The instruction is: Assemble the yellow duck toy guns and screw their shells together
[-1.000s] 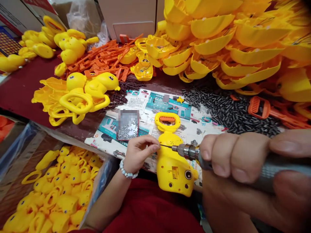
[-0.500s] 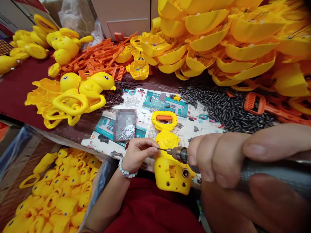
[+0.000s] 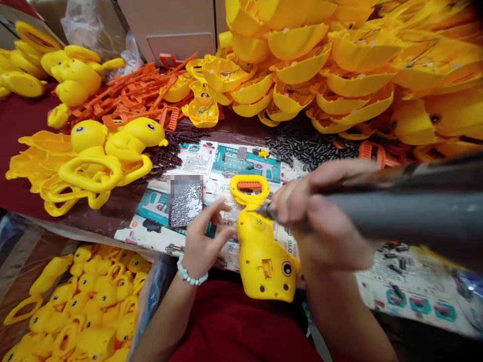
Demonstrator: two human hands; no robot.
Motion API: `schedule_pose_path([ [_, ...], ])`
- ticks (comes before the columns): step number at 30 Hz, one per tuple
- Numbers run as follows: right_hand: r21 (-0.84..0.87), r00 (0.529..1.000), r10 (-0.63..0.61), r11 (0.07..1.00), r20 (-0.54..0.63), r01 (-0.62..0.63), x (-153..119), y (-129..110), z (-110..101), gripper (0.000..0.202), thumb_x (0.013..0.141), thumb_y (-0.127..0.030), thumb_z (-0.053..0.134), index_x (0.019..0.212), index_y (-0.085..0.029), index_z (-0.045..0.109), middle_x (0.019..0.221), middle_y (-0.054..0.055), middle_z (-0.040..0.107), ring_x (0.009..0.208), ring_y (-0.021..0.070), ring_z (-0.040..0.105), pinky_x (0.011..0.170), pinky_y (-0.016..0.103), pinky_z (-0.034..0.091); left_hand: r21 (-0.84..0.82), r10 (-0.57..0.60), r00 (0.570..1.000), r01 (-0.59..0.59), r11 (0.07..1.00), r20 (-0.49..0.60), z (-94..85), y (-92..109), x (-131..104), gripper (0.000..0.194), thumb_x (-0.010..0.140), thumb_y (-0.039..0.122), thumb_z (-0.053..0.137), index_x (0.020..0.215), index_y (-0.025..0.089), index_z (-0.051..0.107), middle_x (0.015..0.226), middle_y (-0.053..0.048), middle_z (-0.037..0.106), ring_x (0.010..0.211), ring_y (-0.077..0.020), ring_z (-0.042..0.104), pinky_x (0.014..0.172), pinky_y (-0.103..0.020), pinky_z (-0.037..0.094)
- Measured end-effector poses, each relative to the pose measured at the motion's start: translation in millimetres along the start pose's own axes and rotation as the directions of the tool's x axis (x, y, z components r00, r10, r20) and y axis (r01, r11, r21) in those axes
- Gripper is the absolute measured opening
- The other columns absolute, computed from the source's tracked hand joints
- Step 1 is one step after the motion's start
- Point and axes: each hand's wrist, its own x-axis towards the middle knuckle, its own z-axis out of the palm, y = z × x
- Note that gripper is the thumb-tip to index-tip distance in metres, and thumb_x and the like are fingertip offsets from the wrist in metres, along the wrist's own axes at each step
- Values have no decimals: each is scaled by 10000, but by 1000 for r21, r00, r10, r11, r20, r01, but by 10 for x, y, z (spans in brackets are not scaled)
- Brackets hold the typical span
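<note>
A yellow plastic duck toy [image 3: 260, 246] with a ring handle and an orange grip piece lies on the printed cardboard in front of me. My right hand [image 3: 320, 216] is wrapped round a grey power screwdriver [image 3: 381, 213], blurred by motion. Its tip points at the duck's narrow part just below the ring handle; whether it sits in a screw hole I cannot tell. To the left of the duck, my left hand [image 3: 206, 234] has thumb and fingers apart, holding nothing, with a bead bracelet on its wrist. Beyond its fingers is a small tray of silvery screws [image 3: 186, 203].
Stacked yellow shells [image 3: 298, 40] rise at the back right. Orange plastic parts [image 3: 132, 98] and black pins [image 3: 309, 148] lie behind the cardboard. Yellow duck parts [image 3: 94, 156] sit on the left. Below the table edge, a lined box [image 3: 151, 291] holds several ducks.
My left fingers have come off the screwdriver bit and spread apart. The screwdriver tip has moved up from the duck's left side to near its handle. The view has shifted slightly right.
</note>
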Motion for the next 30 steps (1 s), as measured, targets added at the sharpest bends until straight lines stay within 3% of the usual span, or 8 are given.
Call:
schedule_pose_path([
  [2,-28,988,-45,999,-151,41,149,38,-59,128,719,-154,610,826,-180,543,504,-66,508,385,111,476,398,275,407,237,107,991,-87,968,-75,-76,20,46,431,805,265,696,1213,211,572,1057,-62,659,770,-129,543,763,-275,479],
  [5,-37,964,-54,998,-261,46,292,25,-88,122,667,-149,586,765,-180,520,444,-81,451,341,93,414,372,254,370,332,201,979,-189,924,-2,-80,72,109,217,839,213,643,1053,186,617,947,-42,664,752,-124,563,724,-255,488],
  [7,-11,971,-28,1000,-236,26,303,-4,-63,131,654,-164,581,766,-186,515,434,-84,437,331,90,399,373,252,372,297,245,966,-258,919,81,-3,108,146,118,851,181,623,968,173,637,876,-37,669,733,-123,585,694,-242,499],
  [10,42,988,7,999,-152,-1,241,-63,9,132,665,-158,581,774,-183,512,435,-84,436,332,83,389,376,249,374,247,284,948,-313,917,146,143,135,203,154,843,166,636,995,153,653,881,-60,681,759,-139,614,699,-256,520],
  [14,75,995,47,996,-92,-41,161,-157,58,161,673,-100,587,799,-176,521,460,-91,462,355,76,409,397,249,389,209,365,922,-384,899,127,218,144,250,85,841,139,636,911,127,683,853,-75,681,798,-154,627,715,-267,524],
  [18,93,999,36,995,-5,-35,100,-228,41,105,740,-148,566,843,-163,558,496,-79,500,393,77,450,417,252,410,147,401,909,-414,898,113,182,197,249,103,854,92,595,856,134,690,808,-57,687,782,-142,628,707,-248,520],
  [26,-75,986,55,995,-156,-68,-92,-355,147,79,773,-253,654,812,-218,596,497,-57,458,407,109,431,450,332,425,147,369,907,-401,904,203,141,213,257,128,873,120,566,878,140,693,813,-63,690,786,-153,621,719,-281,523],
  [30,-89,989,64,993,-131,-76,-136,-401,176,144,792,-338,669,848,-221,605,502,-51,456,415,119,430,445,337,421,166,387,898,-423,891,208,152,218,230,117,862,110,577,870,121,693,801,-69,689,770,-155,616,712,-279,514],
])
